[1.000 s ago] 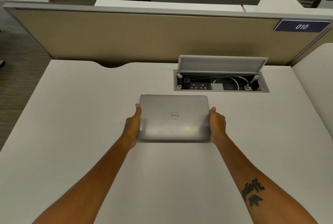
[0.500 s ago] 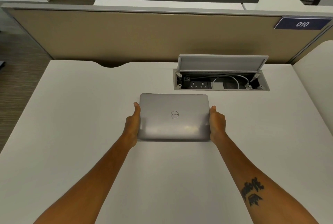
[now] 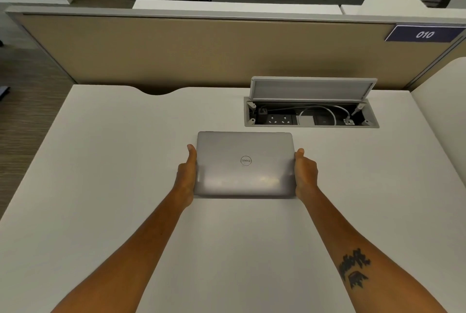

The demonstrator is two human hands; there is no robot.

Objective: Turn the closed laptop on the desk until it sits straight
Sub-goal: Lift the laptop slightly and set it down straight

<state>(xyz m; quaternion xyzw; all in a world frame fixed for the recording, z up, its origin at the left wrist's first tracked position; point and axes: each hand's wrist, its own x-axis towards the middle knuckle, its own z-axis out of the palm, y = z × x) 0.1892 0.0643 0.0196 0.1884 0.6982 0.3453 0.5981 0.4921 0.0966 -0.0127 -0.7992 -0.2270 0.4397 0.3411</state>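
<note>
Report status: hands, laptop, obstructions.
Left hand and right hand clamp the laptop sides. Laptop closed, sitting square. Nothing in the way.

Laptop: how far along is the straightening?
Looks done: the laptop lies closed, its edges about parallel to the desk and the cable box behind it. In hand: left hand and right hand grip its sides. Left: let go, perhaps after a tiny trim.

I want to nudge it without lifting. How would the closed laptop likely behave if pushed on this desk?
The laptop is closed and flat, so it should move as one stiff slab and not tip. Its smooth case on the smooth white desk probably slides easily. The left hand and right hand on opposite edges should pivot it.
</note>
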